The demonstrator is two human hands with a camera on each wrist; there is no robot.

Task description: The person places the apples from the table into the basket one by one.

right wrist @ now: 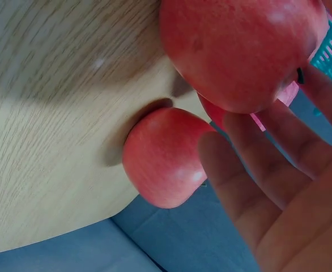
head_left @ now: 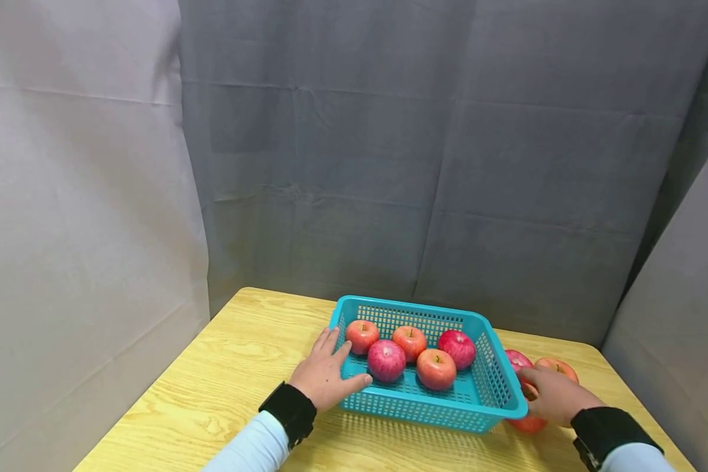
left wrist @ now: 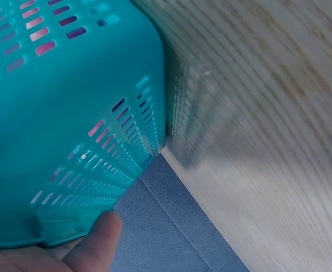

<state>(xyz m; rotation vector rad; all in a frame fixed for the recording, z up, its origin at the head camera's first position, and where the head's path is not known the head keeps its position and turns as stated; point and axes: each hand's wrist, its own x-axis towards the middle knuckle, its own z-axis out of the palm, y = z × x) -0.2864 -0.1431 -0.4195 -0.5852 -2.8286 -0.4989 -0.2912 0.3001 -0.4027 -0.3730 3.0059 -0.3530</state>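
Observation:
A turquoise plastic basket holds several apples, among them a deep-pink one and an orange-red one. At its near left corner my left hand rests on the rim with fingers spread. The left wrist view shows a fingertip against the edge of the basket. To the right of the basket, my right hand holds a red apple between fingers and thumb, partly covered in the head view. Another apple lies on the table close to the right fingertips.
Beside the right hand are a deep-pink apple, an orange-red apple and a nearer red apple. The wood-grain table extends left of the basket. Grey cloth hangs behind, with paler cloth at the sides.

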